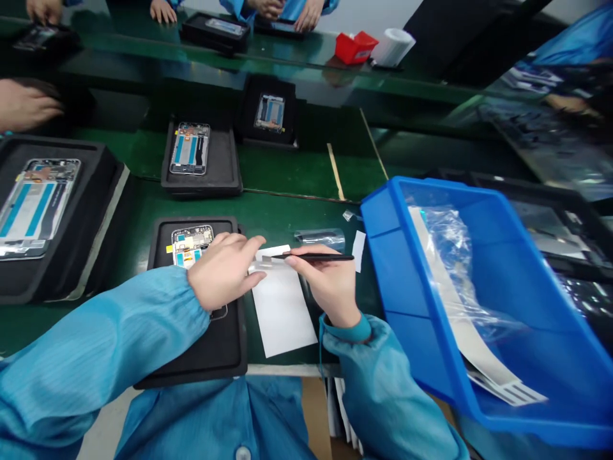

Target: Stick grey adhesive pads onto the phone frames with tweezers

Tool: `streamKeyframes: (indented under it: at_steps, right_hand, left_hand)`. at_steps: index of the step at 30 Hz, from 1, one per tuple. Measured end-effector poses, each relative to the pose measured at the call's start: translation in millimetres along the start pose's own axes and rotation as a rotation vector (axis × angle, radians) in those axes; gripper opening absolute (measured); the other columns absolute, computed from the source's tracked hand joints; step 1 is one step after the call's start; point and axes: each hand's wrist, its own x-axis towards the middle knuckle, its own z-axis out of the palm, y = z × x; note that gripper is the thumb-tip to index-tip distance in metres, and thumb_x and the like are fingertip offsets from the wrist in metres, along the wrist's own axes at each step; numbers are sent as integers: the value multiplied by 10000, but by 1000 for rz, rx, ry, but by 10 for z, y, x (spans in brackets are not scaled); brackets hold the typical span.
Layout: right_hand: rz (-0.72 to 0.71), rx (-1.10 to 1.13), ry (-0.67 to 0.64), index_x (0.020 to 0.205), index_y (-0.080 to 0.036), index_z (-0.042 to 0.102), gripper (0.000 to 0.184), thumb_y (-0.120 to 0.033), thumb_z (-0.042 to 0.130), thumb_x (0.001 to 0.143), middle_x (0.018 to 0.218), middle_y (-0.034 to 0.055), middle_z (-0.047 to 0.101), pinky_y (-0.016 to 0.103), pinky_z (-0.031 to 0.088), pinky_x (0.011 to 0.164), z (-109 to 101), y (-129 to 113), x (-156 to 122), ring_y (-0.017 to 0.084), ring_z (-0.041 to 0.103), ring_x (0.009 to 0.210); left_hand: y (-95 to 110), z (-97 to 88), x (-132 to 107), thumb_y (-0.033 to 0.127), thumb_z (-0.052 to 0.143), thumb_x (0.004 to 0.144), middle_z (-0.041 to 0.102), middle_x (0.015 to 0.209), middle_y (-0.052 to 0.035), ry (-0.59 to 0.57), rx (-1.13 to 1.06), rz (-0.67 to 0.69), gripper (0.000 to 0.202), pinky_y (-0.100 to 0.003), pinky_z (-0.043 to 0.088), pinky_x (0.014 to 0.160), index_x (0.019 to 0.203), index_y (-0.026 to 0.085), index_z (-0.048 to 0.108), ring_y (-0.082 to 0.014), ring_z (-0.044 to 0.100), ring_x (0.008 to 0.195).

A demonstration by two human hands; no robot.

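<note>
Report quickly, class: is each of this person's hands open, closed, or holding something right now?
Left hand: closed on a thin silvery strip, apparently holding it.
Right hand: closed, holding black tweezers.

Black pointed tweezers (318,257) pinch a narrow silvery film strip (266,262), held level.

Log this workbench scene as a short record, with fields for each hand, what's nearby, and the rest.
Left hand: holds one end of a narrow silvery film strip, above a white paper sheet.
Right hand: grips black tweezers, tips at the strip.
Nearby: phone frame in a black tray; blue plastic bin holding clear plastic bagging and long white strips.
Rest: green workbench; more phone frames in trays; red box; white roll; a co-worker's hand.
</note>
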Motion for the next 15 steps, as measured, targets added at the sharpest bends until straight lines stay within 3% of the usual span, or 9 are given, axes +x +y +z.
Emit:
streamKeyframes:
  at_steps: [5,9,15]
  right_hand:
    - [-23,7,-30,798,-248,785,151,-330,877,710,798,34,791,371,624,721,31,-279,-184,234,754,746]
    - [-13,40,-41,816,-245,782,176,-337,882,704,819,41,793,380,631,732,166,-381,-303,241,758,764]
    - [4,61,-107,806,-245,773,129,-279,863,719,817,33,792,355,637,715,423,-478,-395,228,758,769]
  left_hand:
    - [-59,-209,-144,291,650,905,757,1000,-3,72,-383,-77,113,-348,496,900,960,236,733,-197,655,979]
    - [-72,-297,-343,214,649,873,757,897,8,117,-526,-109,95,-321,507,849,828,221,731,-173,669,887]
    - [-141,-400,-649,198,639,852,752,863,11,199,-506,-157,102,-298,517,828,801,214,726,-161,679,861]
